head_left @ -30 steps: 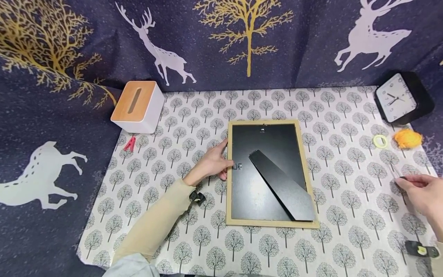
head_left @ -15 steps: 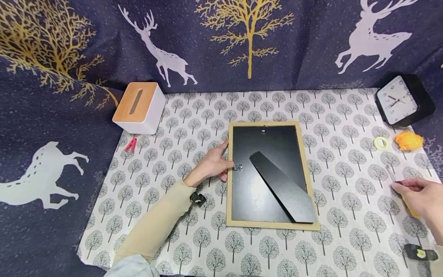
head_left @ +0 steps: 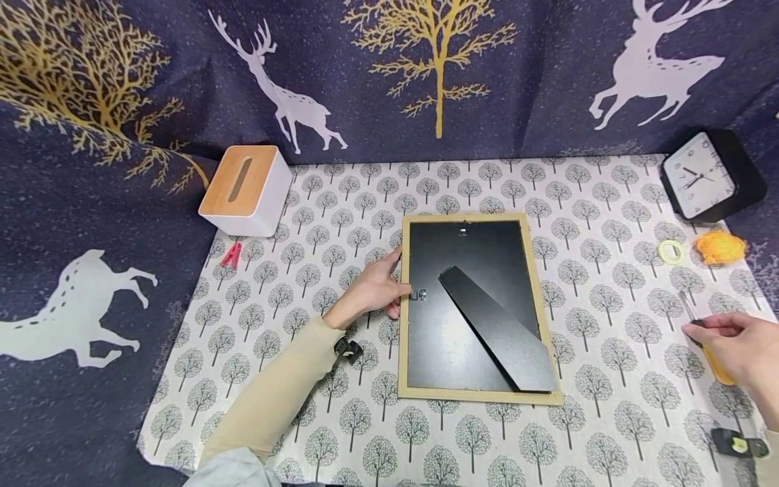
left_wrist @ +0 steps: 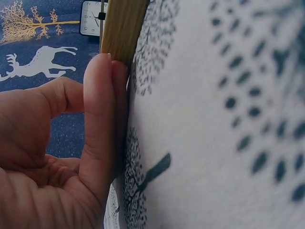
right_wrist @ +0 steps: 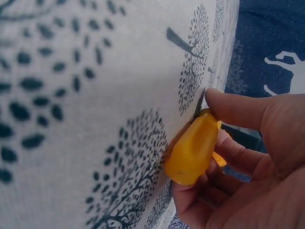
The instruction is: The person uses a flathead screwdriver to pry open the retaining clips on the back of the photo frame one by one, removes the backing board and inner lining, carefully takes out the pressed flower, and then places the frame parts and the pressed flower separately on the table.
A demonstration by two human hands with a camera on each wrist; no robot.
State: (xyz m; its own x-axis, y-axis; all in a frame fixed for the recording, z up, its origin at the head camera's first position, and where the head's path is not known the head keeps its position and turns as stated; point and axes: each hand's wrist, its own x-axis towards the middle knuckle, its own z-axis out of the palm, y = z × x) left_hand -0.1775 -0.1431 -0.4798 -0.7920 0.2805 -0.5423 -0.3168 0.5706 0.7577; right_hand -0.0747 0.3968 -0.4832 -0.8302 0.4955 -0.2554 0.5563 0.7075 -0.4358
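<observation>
A picture frame (head_left: 465,325) lies face down in the middle of the table, its black back and slanted stand leg (head_left: 496,331) showing. My left hand (head_left: 377,287) holds its left edge, thumb over the wooden rim near a small metal clip (head_left: 418,295), other fingers against the side. In the left wrist view the fingertips meet the wooden edge (left_wrist: 125,28). At the far right, my right hand (head_left: 733,341) grips a screwdriver with a yellow handle (right_wrist: 193,152), low over the cloth. The screwdriver's thin metal shaft (head_left: 686,306) points away from me and slightly left.
Beyond the right hand are a pale green ring (head_left: 671,252), a bundle of orange yarn (head_left: 720,248) and a black clock (head_left: 712,176). A tissue box (head_left: 246,193) and a red clip (head_left: 232,255) stand back left. A dark curtain (head_left: 389,81) closes the rear.
The right hand has shifted slightly left, and the screwdriver has turned in it so that its yellow handle shows beneath the palm. The left hand and picture frame hold still.
</observation>
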